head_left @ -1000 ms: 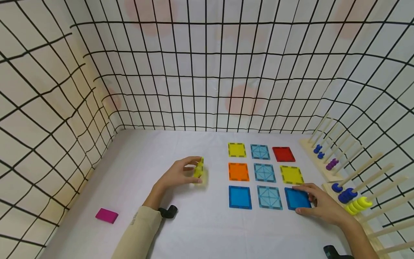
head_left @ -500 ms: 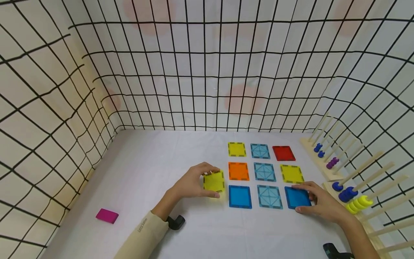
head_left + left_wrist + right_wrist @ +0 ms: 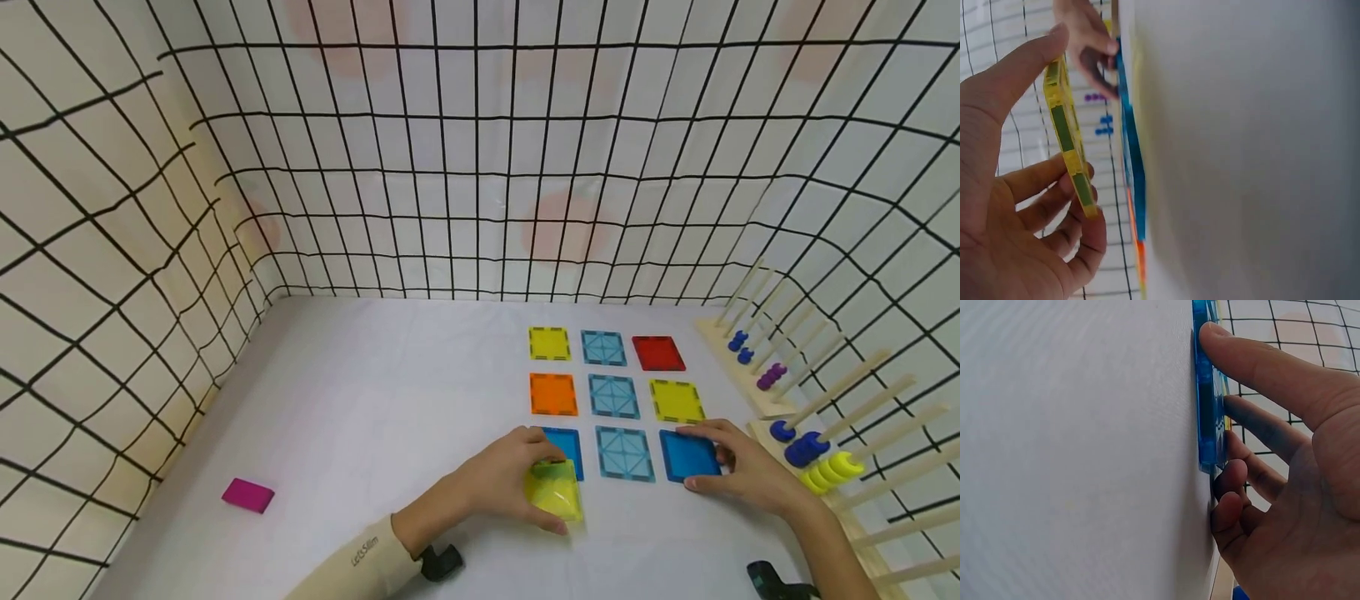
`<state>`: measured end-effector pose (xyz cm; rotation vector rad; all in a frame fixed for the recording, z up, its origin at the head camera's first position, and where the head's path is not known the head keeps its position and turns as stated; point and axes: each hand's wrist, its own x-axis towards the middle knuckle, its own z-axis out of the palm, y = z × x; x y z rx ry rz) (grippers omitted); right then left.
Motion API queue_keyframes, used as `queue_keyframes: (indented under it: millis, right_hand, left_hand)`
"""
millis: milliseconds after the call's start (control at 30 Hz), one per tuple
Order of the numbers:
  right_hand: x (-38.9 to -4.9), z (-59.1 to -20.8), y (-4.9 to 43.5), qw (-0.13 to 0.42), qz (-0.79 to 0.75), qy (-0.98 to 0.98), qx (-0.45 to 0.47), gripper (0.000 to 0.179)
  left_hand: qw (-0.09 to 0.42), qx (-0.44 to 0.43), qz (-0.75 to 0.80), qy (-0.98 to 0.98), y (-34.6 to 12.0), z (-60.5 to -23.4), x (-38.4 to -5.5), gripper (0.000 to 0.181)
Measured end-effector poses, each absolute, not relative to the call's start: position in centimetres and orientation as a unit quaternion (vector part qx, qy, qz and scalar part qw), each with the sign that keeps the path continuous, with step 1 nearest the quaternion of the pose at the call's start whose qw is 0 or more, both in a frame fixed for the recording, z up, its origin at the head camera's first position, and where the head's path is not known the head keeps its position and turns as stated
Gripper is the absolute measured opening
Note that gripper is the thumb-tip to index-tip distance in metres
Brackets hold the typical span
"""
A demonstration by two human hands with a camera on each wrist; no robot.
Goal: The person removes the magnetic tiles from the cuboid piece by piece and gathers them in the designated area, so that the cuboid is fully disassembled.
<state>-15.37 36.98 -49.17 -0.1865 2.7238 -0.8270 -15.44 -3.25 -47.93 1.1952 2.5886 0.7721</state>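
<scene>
My left hand (image 3: pixel 504 477) pinches a translucent yellow square magnetic tile (image 3: pixel 557 497) between thumb and fingers. In the left wrist view this yellow tile (image 3: pixel 1067 134) is off the table and tilted. Seen from the head, it overlaps the near-left part of a blue tile (image 3: pixel 567 450), partly hidden. At the right end of that front row, my right hand (image 3: pixel 750 471) grips the edges of another blue tile (image 3: pixel 686 456), flat on the table. The right wrist view shows its thumb on that blue tile's (image 3: pixel 1207 394) near edge. Between the two blue tiles lies a light blue patterned tile (image 3: pixel 626 454).
Behind the front row, two more rows hold an orange tile (image 3: pixel 553 394), a red tile (image 3: pixel 658 353), yellow and light blue ones. Wooden peg racks (image 3: pixel 780 408) with coloured beads line the right side. A magenta block (image 3: pixel 248 495) lies far left. Black mesh (image 3: pixel 480 175) surrounds the table.
My left hand has carried the yellow tile rightward and toward the front, from left of the rows to over the front-left blue tile. The right hand has stayed at its blue tile.
</scene>
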Motion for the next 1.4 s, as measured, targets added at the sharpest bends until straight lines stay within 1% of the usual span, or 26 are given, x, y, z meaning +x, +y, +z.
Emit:
queue_keyframes:
  millis: [233,600,1000,1300,1400]
  right_hand:
    - [-15.3,-49.0,37.1,0.147,-0.287,0.944,-0.064,0.083]
    - [-15.3,-49.7,37.3,0.146,-0.307,0.938,-0.063,0.084]
    - [-15.2,-49.6,37.3,0.146,-0.306,0.939,-0.06,0.085]
    - [-15.2,-49.1,37.0,0.129,-0.277,0.95,-0.065,0.084]
    - [-15.1,-49.0,36.8,0.126,-0.261,0.955,-0.069,0.083]
  left_hand:
    - [0.076,0.43,0.207,0.875,-2.1,-47.8,-14.1,0.078]
    - [0.092,0.448,0.135,0.879,-1.2,-48.5,-12.8,0.08]
    - [0.089,0.445,0.117,0.883,-1.1,-48.9,-12.5,0.081]
    - [0.09,0.444,0.115,0.884,-1.1,-49.0,-12.5,0.086]
    - [0.079,0.448,0.132,0.881,-1.5,-48.6,-12.5,0.086]
